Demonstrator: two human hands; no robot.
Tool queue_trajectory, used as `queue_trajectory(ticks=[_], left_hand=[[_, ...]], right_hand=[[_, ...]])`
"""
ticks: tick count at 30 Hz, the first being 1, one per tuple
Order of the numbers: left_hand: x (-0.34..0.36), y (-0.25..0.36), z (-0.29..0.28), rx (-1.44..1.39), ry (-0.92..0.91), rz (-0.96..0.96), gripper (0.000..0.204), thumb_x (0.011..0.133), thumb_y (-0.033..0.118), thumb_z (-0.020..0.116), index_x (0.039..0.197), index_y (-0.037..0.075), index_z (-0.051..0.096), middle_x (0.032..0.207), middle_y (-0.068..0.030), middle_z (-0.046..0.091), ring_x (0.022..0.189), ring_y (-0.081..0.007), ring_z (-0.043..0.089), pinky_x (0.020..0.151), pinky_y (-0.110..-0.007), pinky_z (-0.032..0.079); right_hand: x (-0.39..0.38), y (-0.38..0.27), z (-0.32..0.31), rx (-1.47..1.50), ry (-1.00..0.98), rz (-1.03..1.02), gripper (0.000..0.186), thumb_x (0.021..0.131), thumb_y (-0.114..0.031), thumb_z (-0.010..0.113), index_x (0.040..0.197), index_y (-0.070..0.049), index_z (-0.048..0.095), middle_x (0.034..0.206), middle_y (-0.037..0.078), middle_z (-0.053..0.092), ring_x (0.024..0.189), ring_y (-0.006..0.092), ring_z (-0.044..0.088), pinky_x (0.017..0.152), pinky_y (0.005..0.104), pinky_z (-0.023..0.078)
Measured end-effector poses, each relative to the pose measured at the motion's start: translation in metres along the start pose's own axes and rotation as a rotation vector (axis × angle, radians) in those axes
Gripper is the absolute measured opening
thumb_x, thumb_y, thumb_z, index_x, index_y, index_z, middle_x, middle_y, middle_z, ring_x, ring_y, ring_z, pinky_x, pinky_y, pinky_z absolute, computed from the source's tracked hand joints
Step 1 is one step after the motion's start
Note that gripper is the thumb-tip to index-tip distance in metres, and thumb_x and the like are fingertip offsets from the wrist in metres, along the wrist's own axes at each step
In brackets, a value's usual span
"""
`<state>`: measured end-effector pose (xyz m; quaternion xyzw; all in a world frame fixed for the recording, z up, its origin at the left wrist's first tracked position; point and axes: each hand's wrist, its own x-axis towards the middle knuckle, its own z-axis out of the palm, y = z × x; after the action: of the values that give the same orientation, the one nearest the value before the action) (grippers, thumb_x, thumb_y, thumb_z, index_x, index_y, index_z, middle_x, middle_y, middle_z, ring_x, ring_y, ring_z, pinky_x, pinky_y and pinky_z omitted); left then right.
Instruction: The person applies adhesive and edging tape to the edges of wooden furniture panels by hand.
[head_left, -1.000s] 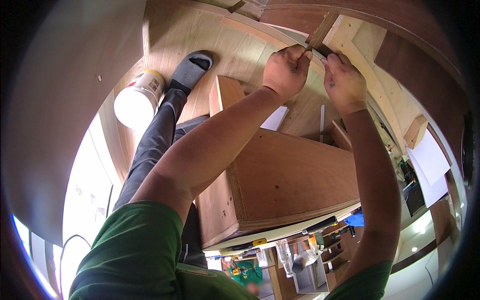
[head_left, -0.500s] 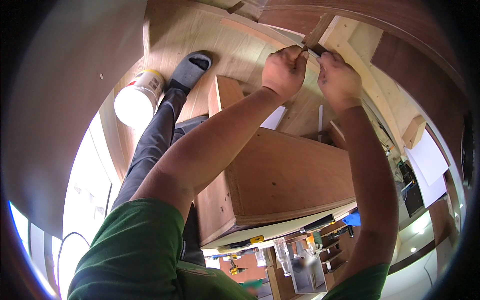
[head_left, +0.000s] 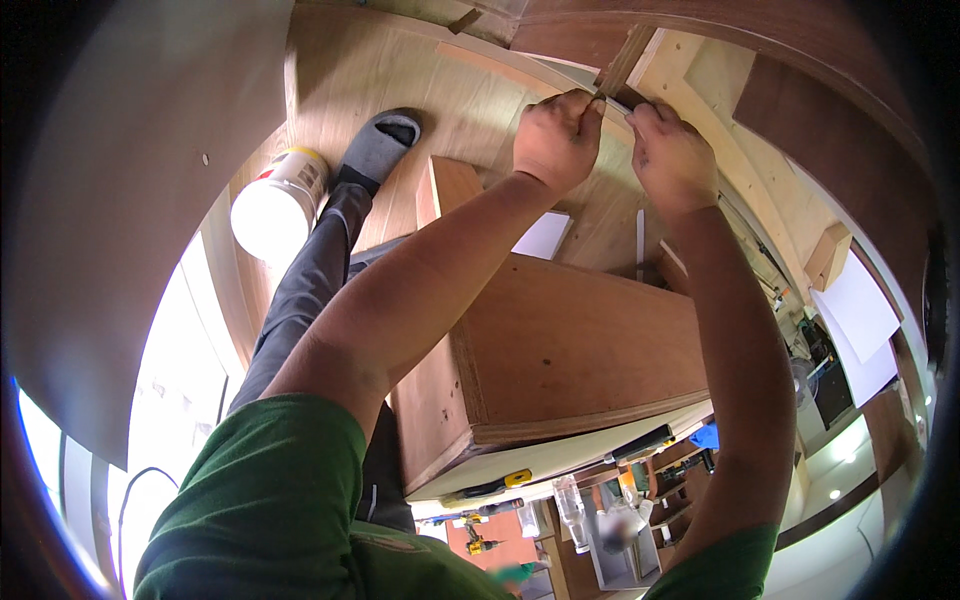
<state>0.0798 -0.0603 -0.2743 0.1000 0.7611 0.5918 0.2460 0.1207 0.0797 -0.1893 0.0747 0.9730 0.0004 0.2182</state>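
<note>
- Left hand (head_left: 557, 142), at one o'clock: fingers closed — what they grip, I cannot tell.
- Right hand (head_left: 674, 158), at two o'clock: pinches a thin strip (head_left: 618, 107).
- White bucket (head_left: 280, 200): ten o'clock.

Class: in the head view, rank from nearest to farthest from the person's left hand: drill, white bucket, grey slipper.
From the left hand:
1. Grey slipper, to its left.
2. White bucket, farther left, past the slipper.
3. Drill, near the picture's bottom edge.
</note>
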Motion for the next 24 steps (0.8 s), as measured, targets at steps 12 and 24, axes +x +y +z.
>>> queue_trajectory(ticks=[12, 24], left_hand=[[0.000, -0.002, -0.001, -0.026, -0.027, -0.022, 0.015, 0.093, 0.015, 0.057, 0.092, 0.005, 0.068, 0.082, -0.0106, 0.071, 0.076, -0.0251, 0.069, 0.068, -0.034, 0.053], [-0.002, 0.004, 0.002, -0.030, 0.012, -0.022, 0.014, 0.090, 0.016, 0.059, 0.089, 0.005, 0.068, 0.081, -0.0123, 0.070, 0.074, -0.0277, 0.069, 0.066, -0.035, 0.053]], right_hand=[[-0.006, 0.003, 0.009, 0.080, 0.092, 0.002, 0.026, 0.074, -0.007, 0.063, 0.099, -0.012, 0.057, 0.098, 0.010, 0.062, 0.089, 0.0341, 0.063, 0.076, 0.0448, 0.052], [0.003, -0.002, 0.006, 0.061, 0.050, 0.016, 0.019, 0.079, -0.010, 0.062, 0.097, -0.011, 0.057, 0.099, 0.011, 0.063, 0.087, 0.0320, 0.065, 0.075, 0.0433, 0.054]])
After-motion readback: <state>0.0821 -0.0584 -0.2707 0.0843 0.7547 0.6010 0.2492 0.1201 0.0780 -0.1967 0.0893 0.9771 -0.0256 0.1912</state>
